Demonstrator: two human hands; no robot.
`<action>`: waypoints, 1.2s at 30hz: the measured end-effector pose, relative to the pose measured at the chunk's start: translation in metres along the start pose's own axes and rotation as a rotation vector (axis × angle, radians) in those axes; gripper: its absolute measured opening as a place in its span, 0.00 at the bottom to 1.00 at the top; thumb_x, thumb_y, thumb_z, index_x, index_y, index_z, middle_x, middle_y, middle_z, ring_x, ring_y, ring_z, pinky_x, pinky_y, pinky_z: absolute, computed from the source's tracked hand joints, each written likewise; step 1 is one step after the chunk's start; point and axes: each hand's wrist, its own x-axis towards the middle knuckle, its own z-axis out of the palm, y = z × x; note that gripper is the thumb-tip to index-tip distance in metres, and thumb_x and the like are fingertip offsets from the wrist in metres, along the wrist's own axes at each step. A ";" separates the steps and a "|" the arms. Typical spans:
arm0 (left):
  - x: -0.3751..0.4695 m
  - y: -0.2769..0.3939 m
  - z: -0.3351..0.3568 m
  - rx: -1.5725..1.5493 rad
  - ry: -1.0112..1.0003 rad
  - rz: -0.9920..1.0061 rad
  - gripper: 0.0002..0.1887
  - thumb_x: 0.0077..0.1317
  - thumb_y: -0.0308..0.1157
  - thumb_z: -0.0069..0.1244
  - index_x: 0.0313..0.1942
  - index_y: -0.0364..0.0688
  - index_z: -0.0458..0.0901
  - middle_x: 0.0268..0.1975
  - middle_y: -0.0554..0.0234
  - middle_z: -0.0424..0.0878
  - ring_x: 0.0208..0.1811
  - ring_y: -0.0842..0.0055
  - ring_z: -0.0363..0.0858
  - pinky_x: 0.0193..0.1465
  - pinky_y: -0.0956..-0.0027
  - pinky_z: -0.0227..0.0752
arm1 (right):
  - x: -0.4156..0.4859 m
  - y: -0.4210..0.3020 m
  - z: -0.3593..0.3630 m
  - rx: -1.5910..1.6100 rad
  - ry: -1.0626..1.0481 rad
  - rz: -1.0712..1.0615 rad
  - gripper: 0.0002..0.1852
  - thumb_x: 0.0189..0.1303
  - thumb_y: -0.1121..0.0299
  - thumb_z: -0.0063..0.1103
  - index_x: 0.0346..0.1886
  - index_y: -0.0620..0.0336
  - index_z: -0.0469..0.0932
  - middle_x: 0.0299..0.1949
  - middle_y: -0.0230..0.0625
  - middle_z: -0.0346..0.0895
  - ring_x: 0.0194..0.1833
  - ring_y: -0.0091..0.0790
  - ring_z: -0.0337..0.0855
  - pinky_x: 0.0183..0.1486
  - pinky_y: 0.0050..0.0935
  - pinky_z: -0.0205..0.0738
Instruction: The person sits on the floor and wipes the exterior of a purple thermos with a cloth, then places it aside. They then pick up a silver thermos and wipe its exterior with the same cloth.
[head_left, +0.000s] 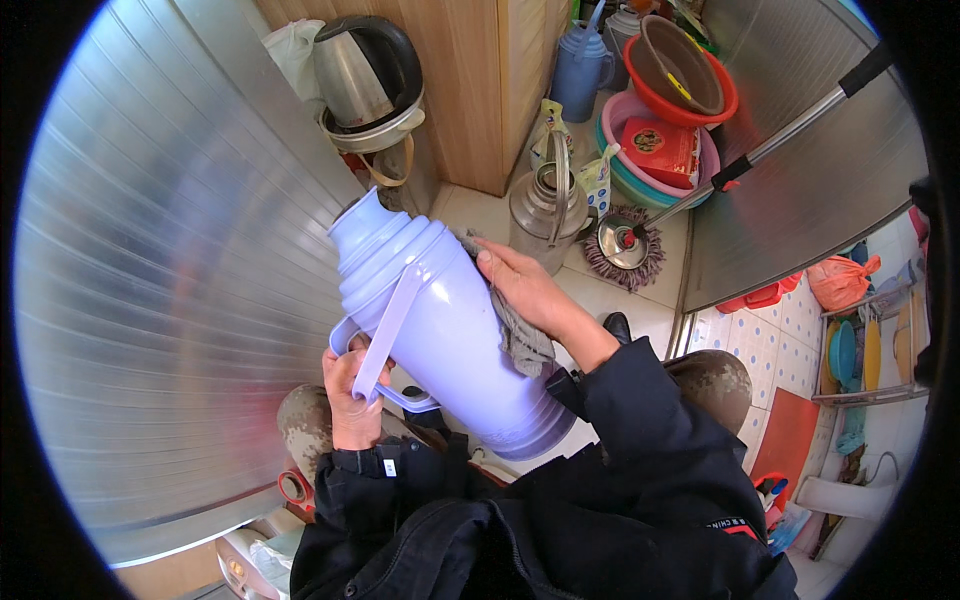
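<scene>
A lavender plastic thermos flask (457, 330) lies tilted across my lap, its spout pointing up and left. My left hand (355, 390) is closed around the flask's side handle, beside the wider carrying handle (390, 330). With my right hand (532, 292) I press a grey cloth (525, 337) against the upper right side of the flask; the palm and part of the fingers cover some of the cloth. The flask's base rests near my right sleeve.
Ahead on the tiled floor stand a metal thermos flask (549, 217), a round mop head (624, 244), stacked basins (611, 124) and a blue thermos flask (580, 75). An electric kettle (352, 79) sits at upper left. Ribbed panels (187, 285) flank me; a rack (870, 390) stands right.
</scene>
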 end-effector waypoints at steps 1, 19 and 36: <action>0.000 -0.002 0.001 0.030 -0.011 0.017 0.12 0.76 0.39 0.44 0.35 0.43 0.74 0.26 0.63 0.77 0.25 0.75 0.77 0.34 0.69 0.71 | -0.006 -0.002 0.000 -0.090 0.017 -0.083 0.29 0.77 0.48 0.51 0.70 0.60 0.74 0.70 0.60 0.71 0.72 0.55 0.71 0.72 0.39 0.64; 0.009 -0.001 -0.001 0.081 0.107 -0.052 0.13 0.69 0.37 0.44 0.29 0.38 0.76 0.21 0.62 0.77 0.20 0.73 0.77 0.36 0.65 0.75 | -0.059 0.002 0.014 -0.311 0.330 -0.322 0.12 0.61 0.72 0.69 0.48 0.62 0.88 0.59 0.59 0.81 0.59 0.56 0.84 0.60 0.39 0.80; 0.018 -0.003 -0.004 0.273 -0.050 0.076 0.07 0.60 0.30 0.47 0.27 0.36 0.77 0.19 0.60 0.76 0.19 0.72 0.79 0.33 0.64 0.77 | -0.044 -0.001 0.025 -0.370 0.464 -0.550 0.09 0.54 0.79 0.70 0.40 0.64 0.86 0.50 0.52 0.84 0.47 0.56 0.86 0.50 0.41 0.82</action>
